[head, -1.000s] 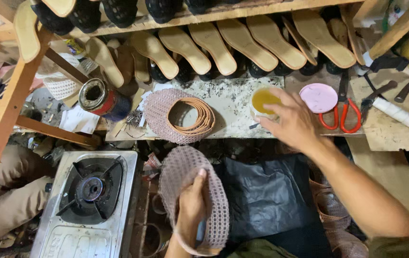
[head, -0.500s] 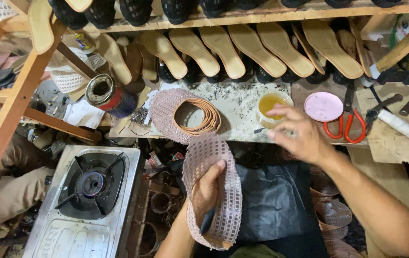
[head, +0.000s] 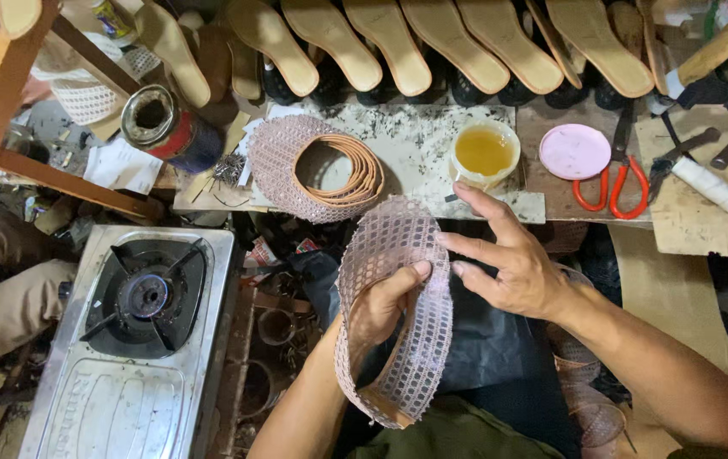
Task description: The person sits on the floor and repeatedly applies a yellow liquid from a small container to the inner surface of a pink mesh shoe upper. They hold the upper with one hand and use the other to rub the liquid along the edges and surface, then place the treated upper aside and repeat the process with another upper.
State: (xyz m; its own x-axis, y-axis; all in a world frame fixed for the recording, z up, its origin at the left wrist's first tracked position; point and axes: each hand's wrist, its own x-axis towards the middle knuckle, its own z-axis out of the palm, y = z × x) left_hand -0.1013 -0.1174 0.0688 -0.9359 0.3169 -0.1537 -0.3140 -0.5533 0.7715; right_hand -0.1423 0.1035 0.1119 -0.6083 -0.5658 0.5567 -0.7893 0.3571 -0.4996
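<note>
Your left hand (head: 385, 302) grips the pink perforated mesh strip (head: 402, 314), long axis vertical at frame centre; open right hand (head: 509, 268) touches its right edge.

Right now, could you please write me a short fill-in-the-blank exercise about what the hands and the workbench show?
1. The left hand holds a looped strip of pink ____ material.
2. The right hand touches the strip with its ____.
3. The small bowl on the bench holds a ____ liquid.
4. The scissors have ____ handles.

Missing words: mesh; fingertips; yellow; red
</note>
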